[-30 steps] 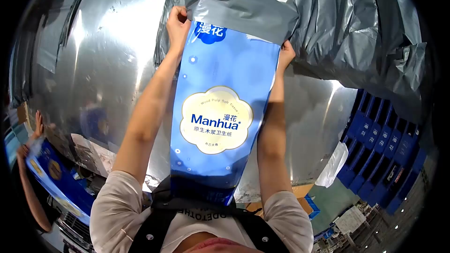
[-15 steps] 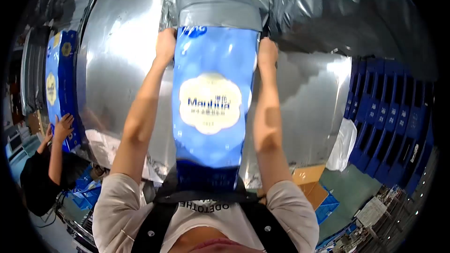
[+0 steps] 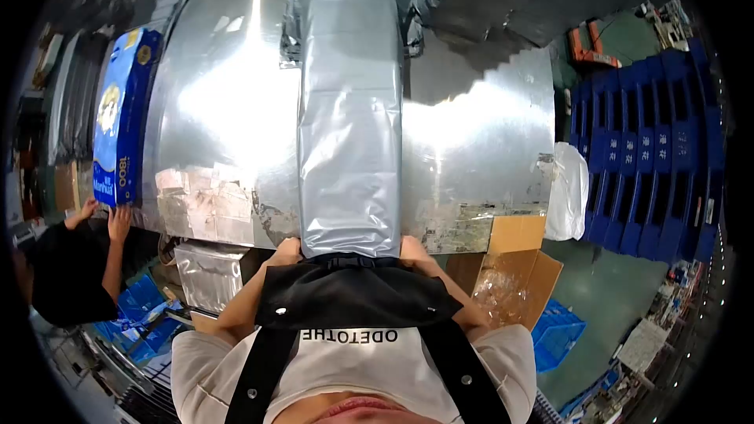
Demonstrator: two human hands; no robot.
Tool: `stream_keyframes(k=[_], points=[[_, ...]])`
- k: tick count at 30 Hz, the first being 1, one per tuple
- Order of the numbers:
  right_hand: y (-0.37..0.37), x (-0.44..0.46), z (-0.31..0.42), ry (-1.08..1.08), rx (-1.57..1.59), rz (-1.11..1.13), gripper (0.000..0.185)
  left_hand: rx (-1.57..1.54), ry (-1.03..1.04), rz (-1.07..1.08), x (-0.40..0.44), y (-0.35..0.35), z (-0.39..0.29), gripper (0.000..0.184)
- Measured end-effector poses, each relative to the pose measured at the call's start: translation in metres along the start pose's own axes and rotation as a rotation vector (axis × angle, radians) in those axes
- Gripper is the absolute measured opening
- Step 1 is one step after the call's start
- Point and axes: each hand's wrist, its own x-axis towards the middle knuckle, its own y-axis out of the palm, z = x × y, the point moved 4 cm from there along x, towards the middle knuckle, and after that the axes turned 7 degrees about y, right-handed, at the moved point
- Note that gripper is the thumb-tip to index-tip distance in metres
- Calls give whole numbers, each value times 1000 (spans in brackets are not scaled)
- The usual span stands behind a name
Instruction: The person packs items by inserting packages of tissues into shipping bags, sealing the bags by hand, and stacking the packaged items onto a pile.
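Note:
A grey plastic bag [image 3: 349,126] lies lengthwise on the shiny metal table [image 3: 228,102], its near end against my apron. It now covers the whole blue pack, whose print no longer shows. My left hand [image 3: 288,250] is at the bag's near left corner and my right hand [image 3: 412,250] at its near right corner. The fingers of both hands are mostly hidden at the table's front edge, so their grip cannot be made out.
At the left a co-worker's hands [image 3: 118,220] touch a blue Manhua pack [image 3: 126,118]. Blue pallets [image 3: 636,157] stand at the right, beside white plastic [image 3: 567,192]. An open cardboard box [image 3: 518,267] and a blue crate [image 3: 558,334] are near the front right edge.
The grey bag has come down over the blue pack toward my body. Both my hands have moved from the pack's far end to the table's front edge. The co-worker's pack has shifted.

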Motion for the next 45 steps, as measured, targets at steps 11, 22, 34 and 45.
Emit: stream_keyframes(k=[11, 22, 34, 45], points=[[-73, -12, 87, 13, 449, -211, 21, -523, -96, -35, 48, -42, -124, 32], [-37, -56, 58, 91, -62, -594, 36, -219, -140, -289, -24, 8, -32, 32], [12, 58, 80, -335, -413, -621, 29, 46, -24, -409, -29, -6, -35, 36], [44, 12, 87, -407, -261, -514, 12, -12, -173, -455, -16, -25, -47, 35]])
